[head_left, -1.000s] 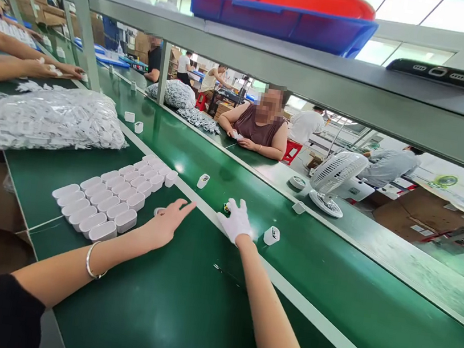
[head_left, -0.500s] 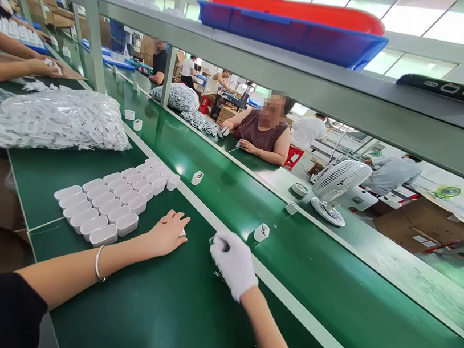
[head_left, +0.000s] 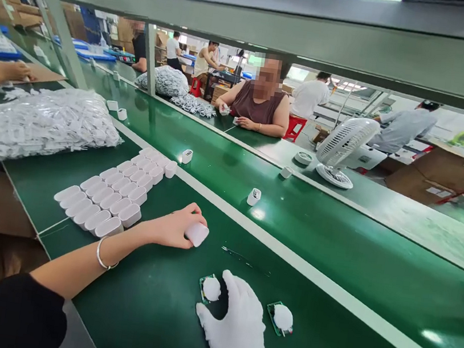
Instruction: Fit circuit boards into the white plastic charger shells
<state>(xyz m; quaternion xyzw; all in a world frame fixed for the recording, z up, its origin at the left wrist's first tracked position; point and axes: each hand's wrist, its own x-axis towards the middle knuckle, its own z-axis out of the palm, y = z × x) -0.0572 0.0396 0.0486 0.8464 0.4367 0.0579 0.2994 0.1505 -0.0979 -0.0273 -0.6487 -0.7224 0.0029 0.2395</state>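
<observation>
My left hand (head_left: 176,228), bare with a bangle at the wrist, grips a small white plastic housing (head_left: 198,235) just above the green bench. My right hand (head_left: 236,327) wears a white glove; its thumb and fingers are spread apart. In front of that opening lies a green circuit board (head_left: 210,289) with a round white part on it. To the right of the glove is a second such circuit board (head_left: 282,319). Tweezers (head_left: 241,257) lie beyond the right hand. Rows of white housings (head_left: 112,194) stand on the bench to the left.
A clear bag of white parts (head_left: 45,122) sits at the left. Beyond a pale strip (head_left: 289,257), single white housings (head_left: 254,197) stand on the green surface. A fan (head_left: 342,152) and a seated co-worker (head_left: 263,100) are across from me. A shelf beam (head_left: 252,27) spans overhead.
My left hand has lifted and now shows a white housing in its grip. The right hand has moved nearer and opened, with two circuit boards and the tweezers now visible. The view has tilted down.
</observation>
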